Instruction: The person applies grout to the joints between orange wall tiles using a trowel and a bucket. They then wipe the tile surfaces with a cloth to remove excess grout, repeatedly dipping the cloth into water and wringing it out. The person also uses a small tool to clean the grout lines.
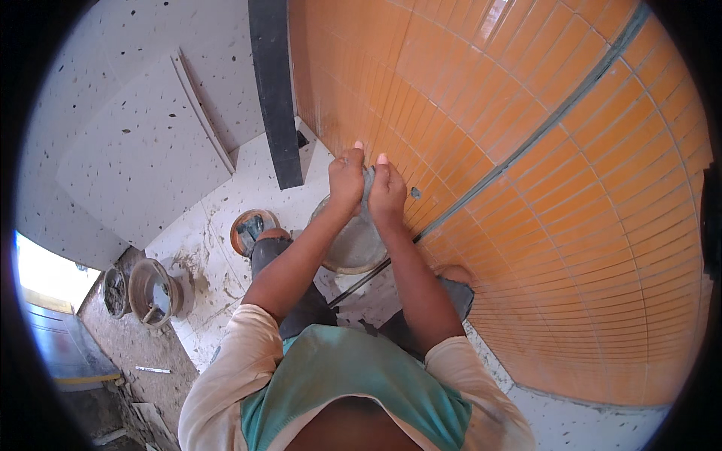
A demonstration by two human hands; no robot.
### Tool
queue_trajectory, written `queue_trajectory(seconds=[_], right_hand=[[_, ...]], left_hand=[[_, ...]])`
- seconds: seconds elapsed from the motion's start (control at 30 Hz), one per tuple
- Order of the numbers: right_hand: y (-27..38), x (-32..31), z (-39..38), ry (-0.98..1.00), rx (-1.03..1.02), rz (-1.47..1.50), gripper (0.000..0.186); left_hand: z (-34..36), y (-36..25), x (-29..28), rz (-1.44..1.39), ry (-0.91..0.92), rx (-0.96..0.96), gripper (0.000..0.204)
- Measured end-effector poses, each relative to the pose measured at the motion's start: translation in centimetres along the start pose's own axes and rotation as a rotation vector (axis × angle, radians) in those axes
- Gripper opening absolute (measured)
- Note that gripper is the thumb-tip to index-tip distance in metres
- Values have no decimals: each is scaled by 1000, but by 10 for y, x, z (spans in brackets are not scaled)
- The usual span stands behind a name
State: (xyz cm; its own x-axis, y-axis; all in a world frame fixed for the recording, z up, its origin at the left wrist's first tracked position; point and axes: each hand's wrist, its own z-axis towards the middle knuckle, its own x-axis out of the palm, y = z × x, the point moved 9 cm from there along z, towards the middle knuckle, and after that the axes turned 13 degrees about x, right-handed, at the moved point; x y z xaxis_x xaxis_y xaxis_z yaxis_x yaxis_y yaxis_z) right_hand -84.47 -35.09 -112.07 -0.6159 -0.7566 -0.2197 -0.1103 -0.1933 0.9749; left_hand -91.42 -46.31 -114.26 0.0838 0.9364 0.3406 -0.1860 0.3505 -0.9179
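Observation:
My left hand (347,177) and my right hand (386,192) are closed around a grey, damp-looking sponge or cloth (368,174), side by side above a round, dull basin (352,248). The basin sits between my legs, partly hidden by my hands and forearms. Beside my left knee is a small orange-rimmed bowl (248,229) with dark grey material in it. Close by my right hand rises an orange tiled wall (564,210) with grey joints; a small grey lump (415,192) shows on it.
At left are a pail of cloudy water (154,293) and a smaller bucket (114,297) on a dirty floor (128,361). Speckled white walls (128,128), a long black strip (274,105) and a bright opening (45,270) surround the left side.

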Motion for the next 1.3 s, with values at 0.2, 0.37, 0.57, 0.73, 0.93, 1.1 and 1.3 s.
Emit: queue_trajectory(seconds=[0.2,0.37,0.57,0.73,0.93,1.1,1.3], right_hand=[[-67,37,19,165,387,439,46],[-88,59,3,444,591,590,43],[-53,20,-8,730,424,544,33],[-26,-5,-14,731,66,-96,50],[42,-34,-14,461,-98,245,32],[59,-54,-9,457,-119,24,26],[94,-94,-9,430,18,364,14]], left_hand=[[5,-30,3,435,115,382,42],[14,-16,-6,626,166,466,42],[33,-22,-7,460,413,238,36],[40,-67,2,321,495,155,34],[17,-116,51,280,723,184,34],[17,-118,67,159,803,309,34],[10,-75,65,-194,759,-138,36]])
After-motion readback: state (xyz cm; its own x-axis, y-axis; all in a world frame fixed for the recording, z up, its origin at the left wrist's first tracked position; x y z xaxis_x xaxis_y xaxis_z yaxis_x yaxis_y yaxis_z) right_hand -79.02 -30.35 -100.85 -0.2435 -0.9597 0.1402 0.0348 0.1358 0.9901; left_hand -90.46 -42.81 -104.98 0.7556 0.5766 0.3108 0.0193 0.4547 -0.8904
